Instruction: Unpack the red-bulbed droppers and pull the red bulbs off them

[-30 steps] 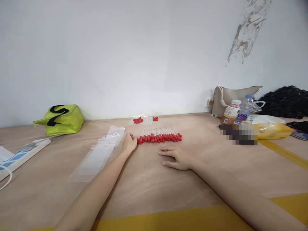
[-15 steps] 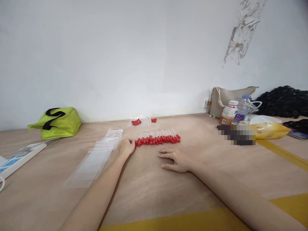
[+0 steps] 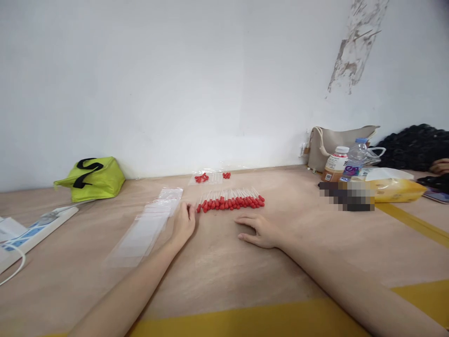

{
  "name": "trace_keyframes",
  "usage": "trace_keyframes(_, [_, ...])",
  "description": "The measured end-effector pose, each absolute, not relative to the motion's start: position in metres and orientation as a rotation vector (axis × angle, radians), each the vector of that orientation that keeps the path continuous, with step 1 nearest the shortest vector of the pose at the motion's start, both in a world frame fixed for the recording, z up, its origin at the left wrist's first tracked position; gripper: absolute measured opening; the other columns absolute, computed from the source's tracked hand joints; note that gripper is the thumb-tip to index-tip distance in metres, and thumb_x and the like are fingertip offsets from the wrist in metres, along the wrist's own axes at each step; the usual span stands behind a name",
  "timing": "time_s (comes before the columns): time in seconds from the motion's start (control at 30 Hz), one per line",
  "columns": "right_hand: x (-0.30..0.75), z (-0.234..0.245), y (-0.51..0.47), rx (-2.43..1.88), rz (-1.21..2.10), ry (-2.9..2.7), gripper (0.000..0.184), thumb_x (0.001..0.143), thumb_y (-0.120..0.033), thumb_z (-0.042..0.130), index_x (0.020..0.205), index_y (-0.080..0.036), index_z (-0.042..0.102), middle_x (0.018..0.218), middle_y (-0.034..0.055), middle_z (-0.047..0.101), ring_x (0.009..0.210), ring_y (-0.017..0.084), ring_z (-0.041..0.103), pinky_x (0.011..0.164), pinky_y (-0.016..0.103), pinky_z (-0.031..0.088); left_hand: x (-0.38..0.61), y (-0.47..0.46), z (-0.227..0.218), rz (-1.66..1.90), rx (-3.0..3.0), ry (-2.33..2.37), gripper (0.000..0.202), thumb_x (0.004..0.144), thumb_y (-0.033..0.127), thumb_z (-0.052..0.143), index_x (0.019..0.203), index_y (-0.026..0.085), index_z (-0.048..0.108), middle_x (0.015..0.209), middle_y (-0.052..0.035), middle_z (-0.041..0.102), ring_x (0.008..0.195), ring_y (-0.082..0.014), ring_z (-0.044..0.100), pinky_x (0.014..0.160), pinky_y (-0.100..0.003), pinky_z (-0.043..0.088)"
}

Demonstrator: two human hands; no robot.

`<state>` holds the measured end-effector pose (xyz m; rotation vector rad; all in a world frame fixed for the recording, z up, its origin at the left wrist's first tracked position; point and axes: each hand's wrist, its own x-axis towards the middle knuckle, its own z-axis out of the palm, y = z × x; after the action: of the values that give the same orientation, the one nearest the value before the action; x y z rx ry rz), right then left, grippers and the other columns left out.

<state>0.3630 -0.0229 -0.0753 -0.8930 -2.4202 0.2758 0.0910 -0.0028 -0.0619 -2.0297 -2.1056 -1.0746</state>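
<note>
Red-bulbed dropper row (image 3: 231, 202) runs crosswise just beyond your hands. Your left hand (image 3: 184, 222), loosely curled and empty, is nearest its end; right hand (image 3: 261, 231) flat, released.

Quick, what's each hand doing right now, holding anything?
Left hand: loosely open, holding nothing, fingertips beside the red-capped droppers.
Right hand: open, flat on the table, empty.
</note>
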Motion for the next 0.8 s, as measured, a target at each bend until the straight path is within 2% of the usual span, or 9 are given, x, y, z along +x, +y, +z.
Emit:
trace_keyframes(0.13, [0.359,-0.076,-0.024,-0.895,0.17,-2.189,0.069,0.07,-0.041,0.06,0.13,-0.02,0.031,0.124,0.0115,0.042,0.113,0.023,0.042,0.093,0.039,0.039,0.089,-0.033,-0.069,-0.978,-2.563,-1.606,0.018,0.085,0.036,0.039,0.085,0.021,0.05,0.08,0.0001,0.061,0.074,-0.0152,0.058,0.068,-0.027,0.044])
trace_keyframes(0.2, [0.356,-0.077,-0.025,-0.891,0.117,-2.169,0.073,0.068,-0.044,0.062,0.13,-0.021,0.031,0.124,0.0118,0.04,0.114,0.024,0.041,0.093,0.04,0.037,0.091,-0.037,-0.072,-0.969,-2.637,-1.47,0.017,0.085,0.036,0.042,0.087,0.021,0.05,0.08,-0.0002,0.061,0.074,-0.0148,0.057,0.068,-0.027,0.045])
trace_keyframes(0.33, [0.342,-0.076,-0.024,-0.844,0.015,-2.271,0.054,0.073,-0.046,0.058,0.12,-0.024,0.046,0.119,0.0097,0.047,0.109,0.024,0.043,0.091,0.041,0.036,0.1,-0.03,-0.074,-0.989,-2.687,-1.341,0.015,0.085,0.034,0.044,0.088,0.02,0.049,0.081,-0.0008,0.06,0.074,-0.0139,0.057,0.068,-0.026,0.045])
trace_keyframes(0.5, [0.324,-0.077,-0.018,-0.803,-0.01,-2.356,0.027,0.081,-0.039,0.051,0.101,-0.022,0.06,0.093,0.0055,0.058,0.087,0.017,0.049,0.077,0.033,0.039,0.107,-0.028,-0.073,-1.015,-2.716,-1.255,0.015,0.086,0.033,0.043,0.087,0.02,0.05,0.08,-0.0007,0.06,0.074,-0.013,0.057,0.069,-0.026,0.045])
trace_keyframes(0.63, [0.318,-0.079,-0.014,-0.817,-0.064,-2.372,0.023,0.085,-0.033,0.045,0.091,-0.022,0.064,0.076,0.004,0.058,0.077,0.016,0.047,0.072,0.031,0.036,0.107,-0.031,-0.071,-0.983,-2.726,-1.256,0.016,0.086,0.033,0.043,0.089,0.02,0.052,0.081,-0.0013,0.06,0.075,-0.013,0.056,0.069,-0.025,0.045])
trace_keyframes(0.8, [0.321,-0.081,-0.016,-0.829,-0.162,-2.326,0.024,0.087,-0.031,0.042,0.084,-0.02,0.064,0.074,0.0037,0.058,0.077,0.015,0.046,0.072,0.03,0.031,0.107,-0.028,-0.072,-0.917,-2.768,-1.162,0.019,0.086,0.031,0.044,0.094,0.02,0.058,0.084,-0.0027,0.06,0.079,-0.014,0.055,0.073,-0.026,0.044])
